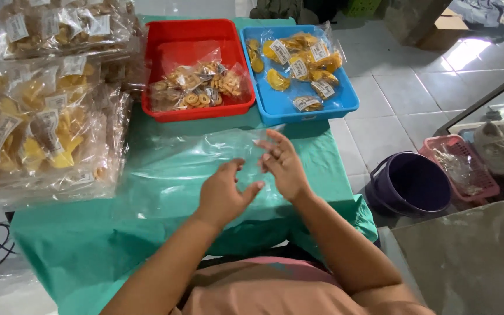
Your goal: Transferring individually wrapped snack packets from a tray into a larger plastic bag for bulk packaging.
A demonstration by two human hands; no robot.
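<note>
Left hand (224, 192) and right hand (282, 166) close together at table centre, fingers loosely spread, working edge of large clear plastic bag (188, 169); firm grip not discernible. Bag lies flat on green tablecloth (88, 245). Red tray (164, 35) of ring snacks at 12 o'clock, blue tray (345, 96) of yellow chip packets at 1 o'clock. Stacked snack packets (36, 116) at 9–10 o'clock. Purple bucket (409, 184) at 3 o'clock, on floor.

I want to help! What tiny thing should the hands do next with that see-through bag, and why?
Probably pinch the clear bag at its edge and lift. It lies flat on the green cloth, and both the left hand and right hand are above it with open fingers, holding nothing.
</note>
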